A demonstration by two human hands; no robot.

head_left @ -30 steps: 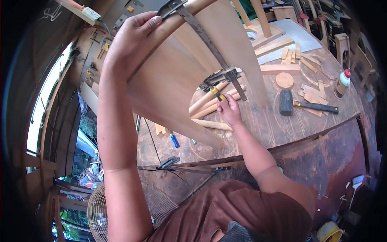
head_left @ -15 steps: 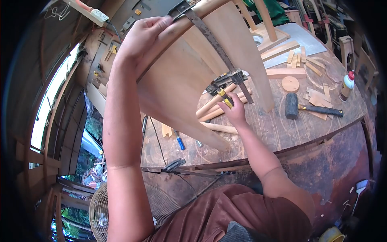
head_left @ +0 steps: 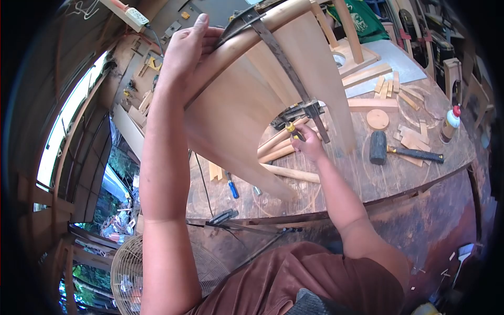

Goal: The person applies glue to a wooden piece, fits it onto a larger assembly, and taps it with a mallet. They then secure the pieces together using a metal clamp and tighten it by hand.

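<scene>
A pale curved wooden panel with a rounded top rail stands tilted over the workbench. Across it runs a dark metal bar clamp, its upper jaw on the rail and its lower jaw near the cut-out edge. My left hand rests at the rail beside the upper jaw, thumb raised and apart; its other fingertips are partly hidden. Lower down, my right hand is closed round the clamp's yellow and black screw handle.
On the workbench lie a black mallet, a glue bottle, a wooden disc, a blue-handled tool and several wood strips. Rounded wooden rods lie behind my right hand. A wire fan stands at lower left.
My left thumb has lifted off the rail and now points up. My right hand has turned at the clamp handle, still gripping it. The view has shifted slightly.
</scene>
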